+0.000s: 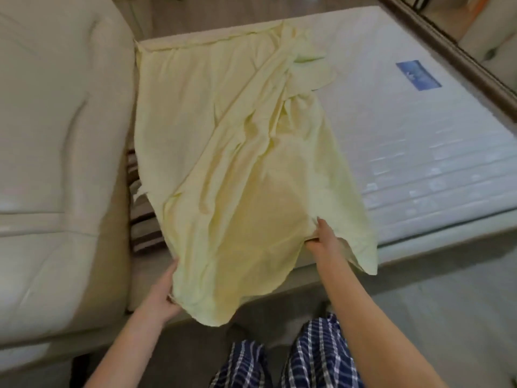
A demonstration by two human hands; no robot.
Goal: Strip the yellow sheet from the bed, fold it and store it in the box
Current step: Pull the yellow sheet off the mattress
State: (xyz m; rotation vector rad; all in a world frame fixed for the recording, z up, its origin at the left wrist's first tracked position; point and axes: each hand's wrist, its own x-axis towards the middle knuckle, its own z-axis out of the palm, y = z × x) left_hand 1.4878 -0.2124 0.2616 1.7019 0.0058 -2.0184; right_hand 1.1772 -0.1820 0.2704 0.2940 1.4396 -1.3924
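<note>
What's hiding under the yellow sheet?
The white mattress runs under the yellow sheet. Whether anything else lies beneath is hidden by the cloth.

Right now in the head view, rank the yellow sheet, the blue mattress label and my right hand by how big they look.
1. yellow sheet, by far the largest.
2. blue label and right hand look about alike. The hand is nearer the camera, so I won't rank them.
</note>
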